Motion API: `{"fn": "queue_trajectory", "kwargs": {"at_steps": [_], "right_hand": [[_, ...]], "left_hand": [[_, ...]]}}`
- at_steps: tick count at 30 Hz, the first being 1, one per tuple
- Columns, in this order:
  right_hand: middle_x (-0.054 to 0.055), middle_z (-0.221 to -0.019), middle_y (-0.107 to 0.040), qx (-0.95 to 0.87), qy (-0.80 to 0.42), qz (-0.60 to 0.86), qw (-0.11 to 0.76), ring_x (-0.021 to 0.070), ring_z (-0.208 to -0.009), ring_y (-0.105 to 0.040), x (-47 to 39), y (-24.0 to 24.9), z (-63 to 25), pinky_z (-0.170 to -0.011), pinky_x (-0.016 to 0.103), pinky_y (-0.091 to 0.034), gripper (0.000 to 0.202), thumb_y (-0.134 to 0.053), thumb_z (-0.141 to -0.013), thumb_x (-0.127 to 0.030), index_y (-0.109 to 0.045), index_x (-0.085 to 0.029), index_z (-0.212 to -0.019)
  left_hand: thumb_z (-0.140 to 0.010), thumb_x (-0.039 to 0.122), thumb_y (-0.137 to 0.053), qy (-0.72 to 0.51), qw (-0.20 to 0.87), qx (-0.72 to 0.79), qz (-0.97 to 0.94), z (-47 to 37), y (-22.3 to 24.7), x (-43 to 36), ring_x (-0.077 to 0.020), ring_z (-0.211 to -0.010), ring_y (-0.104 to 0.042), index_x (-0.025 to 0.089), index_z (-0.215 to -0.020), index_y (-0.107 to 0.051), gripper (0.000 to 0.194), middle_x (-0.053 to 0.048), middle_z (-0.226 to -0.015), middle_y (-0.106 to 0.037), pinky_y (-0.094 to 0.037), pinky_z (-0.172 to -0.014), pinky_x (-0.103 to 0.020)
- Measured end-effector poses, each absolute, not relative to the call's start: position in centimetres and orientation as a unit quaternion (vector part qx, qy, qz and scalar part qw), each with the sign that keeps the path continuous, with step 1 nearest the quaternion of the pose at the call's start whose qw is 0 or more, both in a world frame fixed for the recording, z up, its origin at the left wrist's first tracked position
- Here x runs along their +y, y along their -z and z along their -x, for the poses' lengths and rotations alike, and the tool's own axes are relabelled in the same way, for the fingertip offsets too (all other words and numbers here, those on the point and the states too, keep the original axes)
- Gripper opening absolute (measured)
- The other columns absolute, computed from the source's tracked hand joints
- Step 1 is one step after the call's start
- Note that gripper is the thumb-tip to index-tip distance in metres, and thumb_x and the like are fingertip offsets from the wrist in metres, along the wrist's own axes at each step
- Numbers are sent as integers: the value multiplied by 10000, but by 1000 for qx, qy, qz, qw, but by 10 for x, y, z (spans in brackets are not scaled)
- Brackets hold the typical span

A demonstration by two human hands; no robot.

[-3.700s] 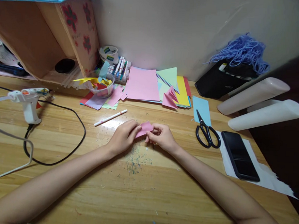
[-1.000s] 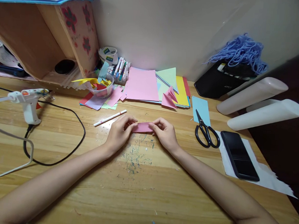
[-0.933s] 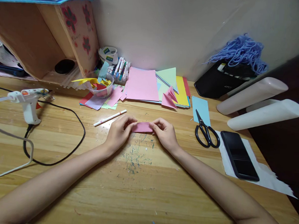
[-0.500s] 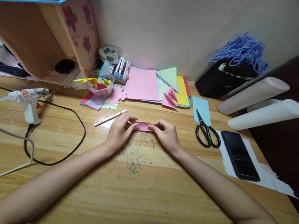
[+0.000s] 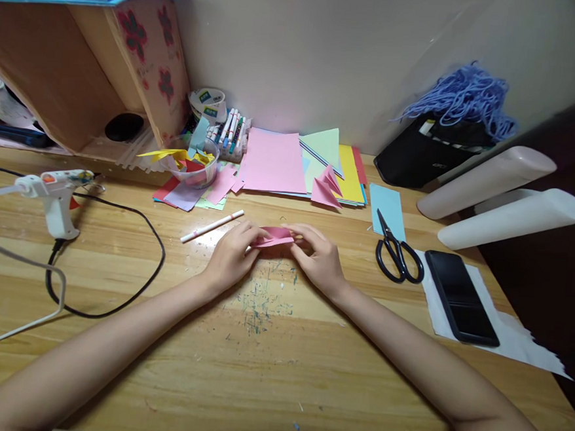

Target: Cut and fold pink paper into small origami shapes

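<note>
Between my hands is a small piece of folded pink paper [image 5: 275, 237], its layers spread a little apart. My left hand [image 5: 236, 250] pinches its left end, and my right hand [image 5: 318, 256] has thumb and fingers closed at its right end. Parts of both ends are hidden by my fingers. A white marker [image 5: 212, 226] lies on the wooden table just left of my left hand. Behind my hands, a folded pink paper shape [image 5: 327, 188] stands beside a pink sheet [image 5: 276, 162]. Black-handled scissors [image 5: 397, 255] rest to the right, partly over light blue paper [image 5: 388, 209].
A white glue gun [image 5: 58, 201] with a looping black cable [image 5: 159, 259] occupies the left. A clear tub [image 5: 206, 174] of paper scraps sits at the back. On the right are a black phone [image 5: 460, 296], white rolls [image 5: 514, 219] and a black holder [image 5: 414, 152] with blue yarn [image 5: 467, 100].
The pink paper was a flat narrow strip and now shows separated layers. My fingers have shifted at both ends, while the arms stay nearly in place.
</note>
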State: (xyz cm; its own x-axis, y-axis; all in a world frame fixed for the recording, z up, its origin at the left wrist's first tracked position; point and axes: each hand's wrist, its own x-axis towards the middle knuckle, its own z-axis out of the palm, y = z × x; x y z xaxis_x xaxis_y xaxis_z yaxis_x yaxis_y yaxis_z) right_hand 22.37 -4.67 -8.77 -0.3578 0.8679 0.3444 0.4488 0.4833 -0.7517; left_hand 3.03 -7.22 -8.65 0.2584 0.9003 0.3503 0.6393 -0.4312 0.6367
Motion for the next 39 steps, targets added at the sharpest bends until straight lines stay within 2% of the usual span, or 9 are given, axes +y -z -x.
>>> {"fn": "queue_trajectory", "kwargs": {"at_steps": [4, 6, 8, 12, 18, 21, 25, 31, 39], "right_hand": [[48, -1216, -543, -833, -171, 374, 372, 230, -1049, -505, -46, 85, -225, -886, 432, -423, 328, -560, -796, -136, -610, -302, -1075], [64, -1199, -549, -850, -142, 357, 360, 227, -1030, -509, -44, 86, -227, -864, 417, -428, 294, -543, -816, -151, -610, -287, -1068], [77, -1098, -602, -870, -136, 335, 335, 222, -977, -531, -42, 88, -228, -827, 392, -435, 230, -528, -834, -181, -621, -259, -1030], [64, -886, -658, -897, -202, 279, 278, 194, -847, -571, -33, 92, -233, -758, 338, -446, 127, -529, -847, -257, -639, -216, -896], [59, -898, -671, -880, -323, 233, 259, 184, -854, -599, -23, 88, -239, -783, 342, -454, 141, -600, -791, -349, -651, -221, -819], [57, -879, -670, -865, -346, 252, 263, 178, -836, -596, -23, 85, -238, -778, 342, -452, 152, -569, -815, -324, -651, -217, -745], [48, -862, -650, -851, -340, 297, 267, 171, -828, -577, -24, 84, -236, -769, 332, -441, 154, -569, -816, -316, -636, -211, -725], [50, -863, -595, -853, -303, 331, 267, 166, -835, -535, -27, 87, -233, -758, 315, -421, 112, -573, -805, -243, -578, -187, -707], [47, -827, -551, -855, -240, 374, 266, 179, -811, -486, -33, 90, -229, -716, 304, -399, 80, -572, -789, -221, -541, -185, -724]], "left_hand": [[-817, 90, -478, -340, 178, 493, -781, -31, 84, -73, -157, -816, -523, 189, -890, -587, 165, -41, -865, -559, -426, -704, -281], [-811, 117, -503, -324, 181, 494, -786, -32, 83, -74, -161, -817, -528, 187, -881, -593, 134, -45, -876, -564, -429, -704, -283], [-806, 154, -530, -307, 185, 496, -791, -33, 83, -75, -163, -814, -538, 185, -870, -599, 99, -49, -886, -575, -434, -705, -287], [-812, 265, -560, -285, 185, 488, -804, -30, 81, -76, -177, -819, -567, 181, -812, -607, 96, -52, -856, -619, -448, -721, -307], [-830, 339, -543, -294, 189, 435, -830, -23, 80, -73, -176, -837, -610, 195, -775, -635, 180, -45, -874, -679, -430, -880, -387], [-835, 354, -534, -303, 201, 456, -812, -22, 82, -72, -175, -828, -610, 201, -794, -645, 193, -50, -867, -679, -454, -818, -361], [-807, 361, -571, -305, 207, 495, -787, -23, 83, -70, -163, -766, -582, 188, -721, -613, 198, -46, -829, -641, -456, -694, -308], [-799, 304, -581, -289, 183, 512, -788, -23, 83, -68, -153, -728, -513, 175, -700, -542, 167, -34, -787, -567, -413, -651, -294], [-792, 282, -588, -284, 161, 519, -790, -25, 85, -69, -154, -730, -478, 171, -699, -519, 160, -31, -783, -528, -388, -641, -291]]}}
